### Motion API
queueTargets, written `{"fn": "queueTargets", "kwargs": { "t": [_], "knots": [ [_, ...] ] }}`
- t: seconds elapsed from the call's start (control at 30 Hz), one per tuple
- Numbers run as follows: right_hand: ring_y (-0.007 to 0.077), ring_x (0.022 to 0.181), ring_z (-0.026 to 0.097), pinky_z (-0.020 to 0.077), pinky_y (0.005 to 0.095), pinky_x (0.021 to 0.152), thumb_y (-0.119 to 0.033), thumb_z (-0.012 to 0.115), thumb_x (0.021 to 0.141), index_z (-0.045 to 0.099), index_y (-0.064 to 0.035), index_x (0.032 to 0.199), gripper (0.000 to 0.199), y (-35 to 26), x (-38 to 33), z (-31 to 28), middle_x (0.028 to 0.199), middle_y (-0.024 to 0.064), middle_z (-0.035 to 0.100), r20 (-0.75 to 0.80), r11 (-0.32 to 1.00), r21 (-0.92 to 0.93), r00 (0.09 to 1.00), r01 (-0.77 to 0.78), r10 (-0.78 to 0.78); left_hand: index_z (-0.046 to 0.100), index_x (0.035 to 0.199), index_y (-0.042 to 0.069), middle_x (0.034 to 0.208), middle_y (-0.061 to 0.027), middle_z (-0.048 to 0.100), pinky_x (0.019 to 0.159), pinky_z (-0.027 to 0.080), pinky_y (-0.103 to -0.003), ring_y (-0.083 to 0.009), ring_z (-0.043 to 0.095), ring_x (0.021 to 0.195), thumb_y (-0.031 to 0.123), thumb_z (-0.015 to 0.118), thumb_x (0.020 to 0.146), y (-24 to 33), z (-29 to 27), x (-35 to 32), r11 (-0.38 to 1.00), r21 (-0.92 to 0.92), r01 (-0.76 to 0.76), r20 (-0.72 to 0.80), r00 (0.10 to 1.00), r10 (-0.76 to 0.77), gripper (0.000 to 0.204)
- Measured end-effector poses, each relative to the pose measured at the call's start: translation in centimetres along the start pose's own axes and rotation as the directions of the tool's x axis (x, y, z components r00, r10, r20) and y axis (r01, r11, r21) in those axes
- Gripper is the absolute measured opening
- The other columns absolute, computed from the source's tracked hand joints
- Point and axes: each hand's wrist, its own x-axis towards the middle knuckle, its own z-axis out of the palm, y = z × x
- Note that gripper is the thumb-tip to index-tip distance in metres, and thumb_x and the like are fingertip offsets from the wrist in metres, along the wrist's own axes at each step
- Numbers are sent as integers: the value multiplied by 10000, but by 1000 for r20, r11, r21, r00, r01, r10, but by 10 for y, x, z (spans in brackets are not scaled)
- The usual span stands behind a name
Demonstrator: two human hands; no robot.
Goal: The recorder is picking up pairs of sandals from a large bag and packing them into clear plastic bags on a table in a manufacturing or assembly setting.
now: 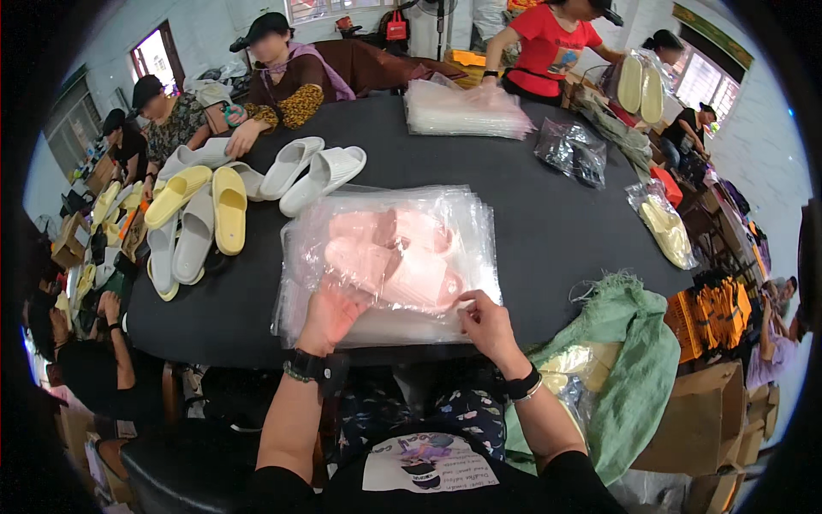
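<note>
I'd keep the bag (390, 305) taut, right hand (485, 322) pinching its edge, left hand (332, 315) by the slippers (418, 278) (can't tell its grip, glare).

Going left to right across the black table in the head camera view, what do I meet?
Overlapping yellow and grey slide slippers, pink slide slippers in clear plastic, your bare right hand, black items in a clear plastic bag, yellow slippers in another clear plastic bag.

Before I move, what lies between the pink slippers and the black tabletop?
A stack of clear plastic bags lies between the pink slippers and the black tabletop; the head view shows its edges spreading out around the slippers.
</note>
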Motion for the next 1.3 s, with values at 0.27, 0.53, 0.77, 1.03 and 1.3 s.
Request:
{"fn": "queueTargets", "kwargs": {
  "t": [0.27, 0.53, 0.77, 1.03, 1.3],
  "knots": [
    [294, 724, 678, 536, 371, 687, -137, 692, 832, 609, -24, 1090, 294, 13, -9, 8, 784, 176, 673, 63, 994, -38, 993, -100, 103, 498, 1311, 37, 1286, -141, 576, 1055, 428, -467, -309, 542, 1202, 235, 421, 1023, 17, -52, -11, 977, 59, -203, -97, 973, 208, 358],
    [203, 607, 664, 518, 307, 604, -127, 710, 856, 610, -1, 1060, 260, 22, -8, 11, 705, 135, 662, 12, 993, -119, 1000, -7, 9, 499, 1349, -9, 1323, -125, 557, 1107, 342, -416, -271, 477, 1290, 127, 427, 1010, 63, 50, -67, -130, 880, -457, 228, 166, 959, 372],
    [327, 727, 687, 536, 389, 679, -137, 680, 860, 598, -11, 1088, 273, 15, -3, -1, 797, 194, 680, 101, 995, -70, 991, -78, 85, 570, 1274, -1, 1342, -164, 560, 1137, 286, -510, -324, 469, 1326, 105, 595, 836, -84, 72, -29, -531, 378, -759, 854, 507, -117, 451],
    [176, 608, 693, 544, 306, 568, -170, 648, 908, 642, 9, 1120, 277, -3, 71, -68, 768, 124, 709, 344, 978, -208, 938, 24, 50, 492, 1367, 21, 1473, -117, 444, 1174, 217, -449, -279, 346, 1411, 217, 551, 902, -117, 35, -2, -590, 368, -718, 765, 595, -246, 508],
    [243, 800, 703, 543, 353, 705, -353, 669, 887, 643, 18, 1118, 438, 20, 220, -34, 938, 164, 708, -44, 991, -129, 999, -23, 18, 459, 1407, 34, 1502, -111, 419, 1194, 178, -440, -263, 340, 1422, 250, 527, 921, -125, 31, 1, -583, 371, -723, 759, 598, -258, 536]
  ]
}}
